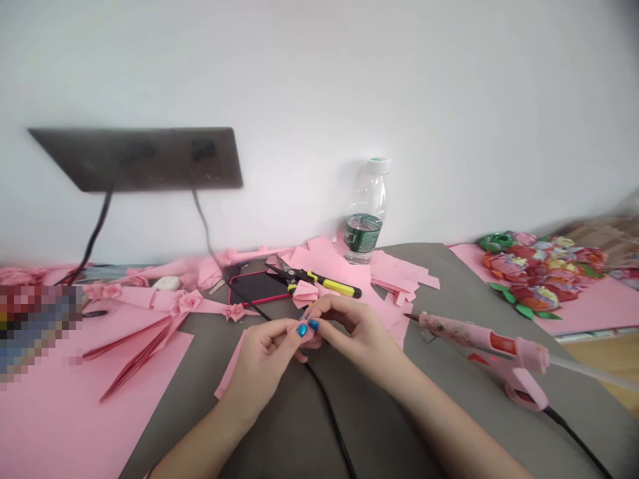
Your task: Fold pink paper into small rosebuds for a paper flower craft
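Note:
Near the middle of the grey table, my left hand and my right hand meet over a small piece of pink paper. Both hands are closed on it, with thumbs and fingers pinching side by side; much of the paper is hidden behind the fingers. Just beyond my fingertips lies a folded pink paper piece. Pliers with yellow-and-black handles rest behind that, beside a phone with a red edge. A black cable passes beneath my hands.
A pink glue gun stands at the right. Behind are a plastic bottle and pink paper strips. Paper roses and pink sheets lie left. Colourful paper flowers sit far right. Cables hang from a wall socket panel.

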The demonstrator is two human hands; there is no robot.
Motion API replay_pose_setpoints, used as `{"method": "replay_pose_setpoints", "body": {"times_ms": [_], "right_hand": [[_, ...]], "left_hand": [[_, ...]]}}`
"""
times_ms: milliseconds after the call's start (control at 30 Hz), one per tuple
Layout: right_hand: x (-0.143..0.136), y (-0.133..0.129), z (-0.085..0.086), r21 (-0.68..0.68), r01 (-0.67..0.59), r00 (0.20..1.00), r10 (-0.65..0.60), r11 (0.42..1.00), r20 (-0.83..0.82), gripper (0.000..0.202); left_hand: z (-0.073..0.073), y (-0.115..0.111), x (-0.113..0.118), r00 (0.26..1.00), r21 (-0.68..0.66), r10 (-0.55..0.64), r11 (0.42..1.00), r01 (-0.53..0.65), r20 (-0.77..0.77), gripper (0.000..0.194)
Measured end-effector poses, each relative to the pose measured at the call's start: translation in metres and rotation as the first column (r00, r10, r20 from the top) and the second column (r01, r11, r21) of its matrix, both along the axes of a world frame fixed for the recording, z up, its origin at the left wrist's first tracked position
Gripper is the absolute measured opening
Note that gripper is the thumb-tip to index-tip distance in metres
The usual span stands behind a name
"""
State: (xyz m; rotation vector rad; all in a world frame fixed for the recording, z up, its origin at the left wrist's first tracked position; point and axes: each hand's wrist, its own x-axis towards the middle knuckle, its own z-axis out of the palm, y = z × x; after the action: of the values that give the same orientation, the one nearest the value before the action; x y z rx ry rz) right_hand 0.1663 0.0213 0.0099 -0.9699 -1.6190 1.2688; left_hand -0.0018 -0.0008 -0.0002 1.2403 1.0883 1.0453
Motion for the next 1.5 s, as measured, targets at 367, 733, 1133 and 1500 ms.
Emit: {"method": "replay_pose_setpoints", "body": {"times_ms": [367, 733, 1133, 1500], "right_hand": [[0.0027, 0.0039, -0.0032, -0.151, -0.004, 1.0, 0.004, 0.988, 0.001, 0.023], [0.0007, 0.0015, -0.0031, -0.056, 0.023, 1.0, -0.023, 0.998, 0.003, 0.02], [0.0018, -0.0004, 0.0018, 0.027, -0.002, 1.0, 0.003, 1.0, -0.014, 0.028], [-0.0013, -0.0007, -0.0021, 0.111, 0.002, 0.999, -0.006, 0.994, 0.032, 0.012]], "left_hand": [[0.0062, -0.002, 0.0015, 0.994, -0.021, -0.053, 0.998, 0.051, -0.096, 0.029], [0.0012, -0.0008, 0.0002, 0.999, -0.021, 0.0, 1.0, -0.001, -0.049, 0.028], [-0.0009, 0.0001, -0.0027, 0.999, 0.001, 0.026, 1.0, -0.026, 0.025, 0.026], [-0.0025, 0.0023, -0.0035, 0.999, -0.02, 0.015, 1.0, -0.015, 0.037, 0.027]]}}
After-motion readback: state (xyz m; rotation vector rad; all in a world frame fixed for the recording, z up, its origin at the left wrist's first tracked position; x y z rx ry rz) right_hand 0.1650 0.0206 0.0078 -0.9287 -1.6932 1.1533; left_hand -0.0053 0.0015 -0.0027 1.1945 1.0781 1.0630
